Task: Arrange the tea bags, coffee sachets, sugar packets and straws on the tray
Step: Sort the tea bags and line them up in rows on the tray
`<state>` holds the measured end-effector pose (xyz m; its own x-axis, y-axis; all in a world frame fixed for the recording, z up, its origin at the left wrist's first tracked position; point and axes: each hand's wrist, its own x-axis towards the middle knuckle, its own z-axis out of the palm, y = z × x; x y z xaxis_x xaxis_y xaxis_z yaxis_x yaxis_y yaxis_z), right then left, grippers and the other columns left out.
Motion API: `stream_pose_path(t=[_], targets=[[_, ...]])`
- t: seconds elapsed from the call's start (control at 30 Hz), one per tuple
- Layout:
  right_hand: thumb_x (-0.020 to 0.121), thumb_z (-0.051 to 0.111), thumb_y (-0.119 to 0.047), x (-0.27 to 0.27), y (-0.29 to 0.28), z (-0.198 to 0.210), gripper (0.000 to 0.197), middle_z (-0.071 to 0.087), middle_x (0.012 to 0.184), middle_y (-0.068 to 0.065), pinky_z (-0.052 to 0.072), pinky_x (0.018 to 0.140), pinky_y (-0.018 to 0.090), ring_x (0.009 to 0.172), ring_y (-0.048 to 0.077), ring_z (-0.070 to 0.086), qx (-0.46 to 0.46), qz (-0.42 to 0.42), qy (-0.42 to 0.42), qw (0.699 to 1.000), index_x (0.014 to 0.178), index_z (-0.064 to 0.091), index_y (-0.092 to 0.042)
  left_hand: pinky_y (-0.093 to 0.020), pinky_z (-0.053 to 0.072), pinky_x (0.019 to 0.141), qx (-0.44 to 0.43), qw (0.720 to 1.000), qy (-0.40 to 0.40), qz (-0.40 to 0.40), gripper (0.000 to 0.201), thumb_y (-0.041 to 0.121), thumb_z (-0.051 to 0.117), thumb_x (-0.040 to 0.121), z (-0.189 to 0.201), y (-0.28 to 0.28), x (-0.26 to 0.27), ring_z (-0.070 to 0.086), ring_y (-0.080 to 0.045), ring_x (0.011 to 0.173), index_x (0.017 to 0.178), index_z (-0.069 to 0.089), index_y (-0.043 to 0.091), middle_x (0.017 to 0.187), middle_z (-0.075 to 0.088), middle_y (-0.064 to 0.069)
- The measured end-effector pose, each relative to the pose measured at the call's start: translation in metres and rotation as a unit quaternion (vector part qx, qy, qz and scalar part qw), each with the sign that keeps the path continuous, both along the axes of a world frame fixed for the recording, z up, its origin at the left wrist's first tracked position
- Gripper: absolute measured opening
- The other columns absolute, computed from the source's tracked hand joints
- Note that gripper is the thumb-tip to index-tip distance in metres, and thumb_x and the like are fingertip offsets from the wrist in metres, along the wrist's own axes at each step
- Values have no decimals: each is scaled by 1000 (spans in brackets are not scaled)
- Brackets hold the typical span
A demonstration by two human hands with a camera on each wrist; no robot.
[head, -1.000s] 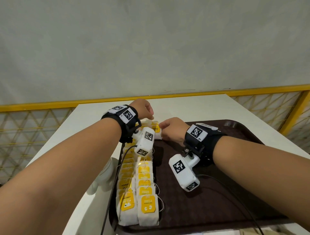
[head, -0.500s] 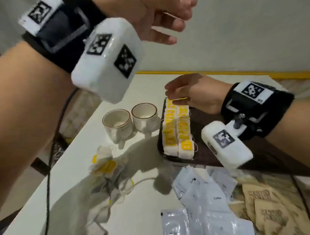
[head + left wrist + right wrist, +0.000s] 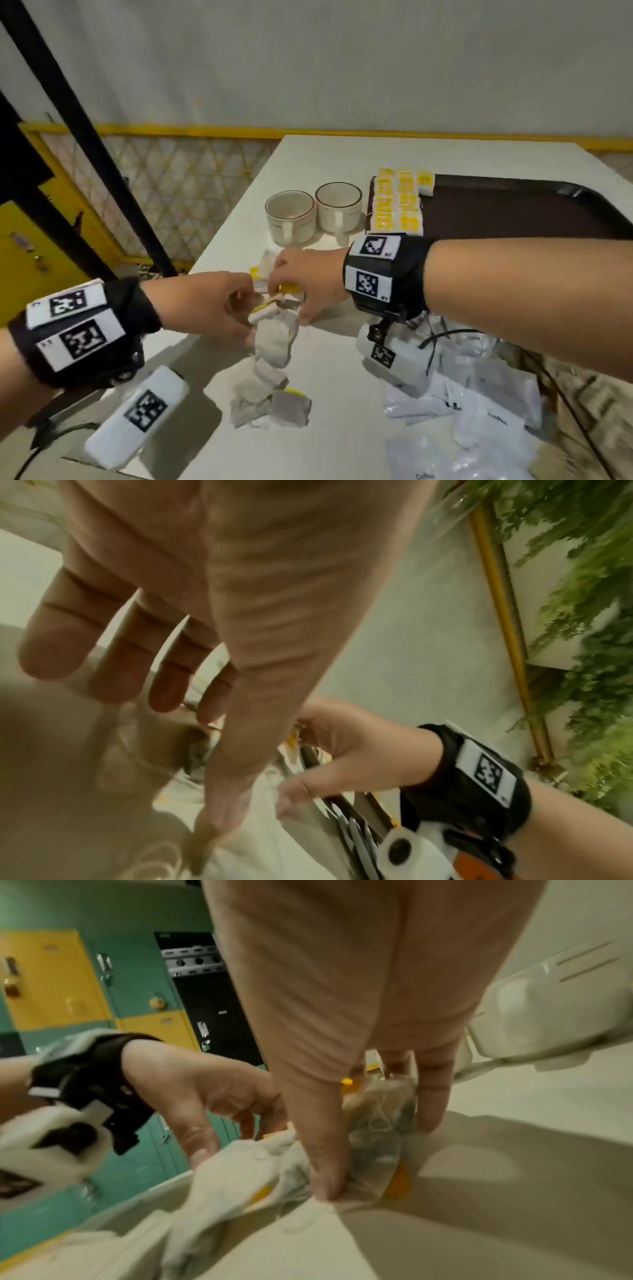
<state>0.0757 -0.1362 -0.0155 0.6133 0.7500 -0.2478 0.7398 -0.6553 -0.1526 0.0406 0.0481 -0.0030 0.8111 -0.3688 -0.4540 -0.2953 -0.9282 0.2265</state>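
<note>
Both hands picking at loose tea bag pile on table, tray off to far right.

Tray [image 3: 513,219] with two rows laid; table [image 3: 342,428] white, cups [image 3: 291,219] beside tray. Pile [image 3: 274,342] strung near-to-far, under both hands; right hand [image 3: 308,284] nearer tray, pinching bags; left hand [image 3: 209,305] pinching too.

White tea bags [image 3: 397,202] with yellow tags line the dark brown tray [image 3: 513,212] at 1 o'clock; cream cups [image 3: 290,216] carry brown rims; white and tan sachets [image 3: 479,411] lie at 5 o'clock.
</note>
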Motion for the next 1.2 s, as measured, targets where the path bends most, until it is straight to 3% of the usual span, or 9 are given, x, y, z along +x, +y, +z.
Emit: stream_pose_path(t=[0.2,0.37,0.47,0.6,0.7,0.77,0.87,1.03,1.2], targets=[[82,68,-16,7,-6,6,28,58,109,1,48,81,30,100,22,56,3,-41,-19,999,109,62,-15,-20,44,73,-24,997,-34,-69,53,55,81,61,1,-12,-17,50,-8,88,90,48,26,98,48,11],[87,65,-13,-2,-45,44,18,58,87,-6,47,59,13,74,9,58,202,-194,107,954,104,61,-17,-16,42,88,-41,990,-46,-129,74,48,82,59,-16,-10,-25,44,0,93,118,38,59,105,33,15],[93,52,-1,-21,-69,61,12,59,80,6,55,67,22,72,15,59,455,-288,368,758,88,57,-10,-10,39,79,-58,984,-80,-151,52,41,77,73,-19,-16,-23,43,1,85,110,45,58,100,34,16],[97,48,-11,-45,-107,69,13,61,95,17,57,57,28,75,22,61,676,-404,451,420,102,56,-2,-15,42,75,-25,980,-103,-171,31,48,66,80,-15,-27,-19,48,0,79,110,60,43,94,51,15],[95,46,-19,-65,-141,62,27,56,105,22,58,54,32,83,30,57,734,-418,436,311,111,55,1,-11,41,66,-46,981,-99,-160,30,66,57,76,-4,-33,-15,54,4,75,92,65,42,84,63,19],[93,48,-27,-83,-162,56,31,55,105,22,57,56,32,84,30,57,751,-414,432,279,106,57,0,-9,40,65,-55,982,-95,-151,14,55,61,80,0,-36,-11,54,8,73,83,66,42,81,64,24],[87,63,-44,-102,-180,45,38,55,102,15,55,51,30,87,26,57,769,-415,421,244,91,56,-7,-11,43,69,-54,985,-73,-149,28,71,63,65,-3,-45,-11,55,6,78,86,59,54,87,60,24],[88,66,-31,-110,-181,20,26,53,68,6,43,36,18,54,14,55,772,-423,432,198,79,50,-12,-14,39,64,32,984,-84,-155,36,40,81,66,-17,-59,-21,51,-3,76,87,52,44,89,52,12],[94,52,-22,-103,-179,0,23,52,62,1,32,29,16,40,9,48,761,-409,455,216,75,47,-11,-14,42,58,-22,993,-61,-102,23,24,80,72,-10,-56,-18,50,3,58,82,61,31,76,58,8]])
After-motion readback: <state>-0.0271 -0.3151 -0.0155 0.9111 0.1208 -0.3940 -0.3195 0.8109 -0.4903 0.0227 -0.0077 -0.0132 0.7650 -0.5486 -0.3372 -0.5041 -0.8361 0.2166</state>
